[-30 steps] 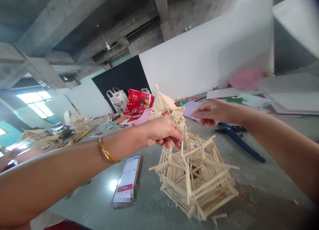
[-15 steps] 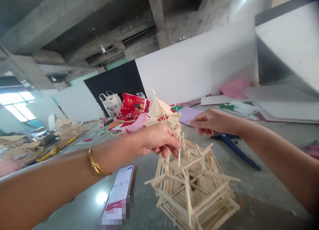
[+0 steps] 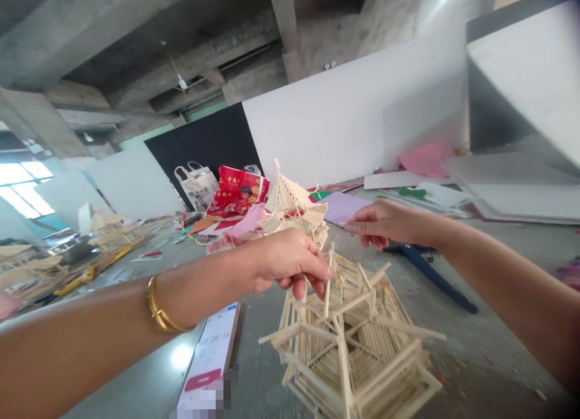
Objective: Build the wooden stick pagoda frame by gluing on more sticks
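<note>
My left hand (image 3: 296, 262), with a gold bangle on its wrist, pinches a short thin wooden stick (image 3: 327, 298). That stick stands nearly upright at the top of an open frame model (image 3: 344, 352) built from pale wooden sticks. Its lower end is at the model's upper beams; I cannot tell whether it touches them. Fingertips together, my right hand (image 3: 378, 222) hovers behind the model to the right; anything between those fingers is too small to make out. Below it lie blue-handled pliers (image 3: 432, 277). Behind my left hand stands a roofed stick tower (image 3: 290, 201).
A phone (image 3: 211, 352) showing a timer lies left of the model. Farther back are a red bag (image 3: 240, 192), a white bag (image 3: 197, 186) and purple paper (image 3: 342, 208). White boards (image 3: 507, 186) lie at right. More stick models (image 3: 31, 271) and a yellow-handled tool (image 3: 77, 281) lie at left.
My left hand has moved slightly down and toward me with the stick, bringing its lower end nearer the upper beams. My right hand has stayed nearly still. The view has shifted a little.
</note>
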`<state>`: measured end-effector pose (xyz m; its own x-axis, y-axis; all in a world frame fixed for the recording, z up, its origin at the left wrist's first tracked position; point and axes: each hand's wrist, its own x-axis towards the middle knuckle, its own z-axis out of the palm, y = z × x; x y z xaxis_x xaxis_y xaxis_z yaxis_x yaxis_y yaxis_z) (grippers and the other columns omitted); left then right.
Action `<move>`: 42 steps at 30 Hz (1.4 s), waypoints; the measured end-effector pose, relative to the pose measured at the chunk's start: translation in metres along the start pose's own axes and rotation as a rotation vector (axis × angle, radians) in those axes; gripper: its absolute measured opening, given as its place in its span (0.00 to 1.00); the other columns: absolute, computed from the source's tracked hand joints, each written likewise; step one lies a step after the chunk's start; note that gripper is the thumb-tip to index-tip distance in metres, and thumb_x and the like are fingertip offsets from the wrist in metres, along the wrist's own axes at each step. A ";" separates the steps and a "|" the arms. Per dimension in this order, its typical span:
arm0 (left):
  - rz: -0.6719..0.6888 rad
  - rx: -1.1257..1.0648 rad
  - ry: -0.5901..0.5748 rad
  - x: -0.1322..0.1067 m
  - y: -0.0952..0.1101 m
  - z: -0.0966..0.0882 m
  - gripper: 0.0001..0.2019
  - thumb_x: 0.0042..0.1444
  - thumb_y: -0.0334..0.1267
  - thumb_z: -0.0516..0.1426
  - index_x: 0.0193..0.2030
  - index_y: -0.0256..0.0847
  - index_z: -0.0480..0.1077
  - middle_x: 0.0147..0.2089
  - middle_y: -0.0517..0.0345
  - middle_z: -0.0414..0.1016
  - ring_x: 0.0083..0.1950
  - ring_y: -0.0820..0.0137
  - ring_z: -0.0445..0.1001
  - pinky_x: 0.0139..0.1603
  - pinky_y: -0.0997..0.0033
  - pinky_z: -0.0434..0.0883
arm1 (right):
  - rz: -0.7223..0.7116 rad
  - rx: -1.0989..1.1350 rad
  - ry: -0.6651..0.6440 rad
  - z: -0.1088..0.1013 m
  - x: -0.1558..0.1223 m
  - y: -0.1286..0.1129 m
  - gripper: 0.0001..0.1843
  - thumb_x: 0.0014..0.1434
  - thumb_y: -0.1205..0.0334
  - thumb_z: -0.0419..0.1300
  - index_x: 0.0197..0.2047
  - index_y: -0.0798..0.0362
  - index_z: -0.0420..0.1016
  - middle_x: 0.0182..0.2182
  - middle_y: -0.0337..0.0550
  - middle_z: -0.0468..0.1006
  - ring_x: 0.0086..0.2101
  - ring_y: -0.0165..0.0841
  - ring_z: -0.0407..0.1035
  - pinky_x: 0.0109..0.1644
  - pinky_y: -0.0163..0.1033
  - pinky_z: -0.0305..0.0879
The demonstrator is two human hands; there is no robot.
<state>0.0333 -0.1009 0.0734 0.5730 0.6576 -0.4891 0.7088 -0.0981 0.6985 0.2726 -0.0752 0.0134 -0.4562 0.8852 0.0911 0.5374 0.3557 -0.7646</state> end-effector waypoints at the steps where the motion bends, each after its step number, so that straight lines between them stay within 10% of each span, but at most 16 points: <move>1: -0.003 -0.003 0.001 0.000 0.001 0.000 0.06 0.47 0.37 0.58 0.25 0.36 0.71 0.29 0.57 0.77 0.16 0.84 0.63 0.13 0.79 0.47 | -0.005 -0.002 -0.001 0.000 0.000 0.000 0.23 0.60 0.41 0.53 0.33 0.54 0.71 0.25 0.41 0.75 0.22 0.28 0.65 0.23 0.31 0.60; 42: -0.066 -0.025 0.028 -0.002 0.011 0.005 0.08 0.48 0.37 0.58 0.26 0.33 0.70 0.28 0.57 0.76 0.15 0.85 0.63 0.13 0.79 0.46 | 0.030 -0.033 0.014 -0.001 -0.003 -0.012 0.24 0.57 0.40 0.55 0.30 0.54 0.72 0.25 0.42 0.75 0.21 0.29 0.65 0.24 0.33 0.61</move>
<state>0.0419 -0.1071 0.0798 0.5135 0.6828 -0.5197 0.7337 -0.0353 0.6785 0.2689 -0.0819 0.0231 -0.4298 0.8996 0.0780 0.5740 0.3389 -0.7454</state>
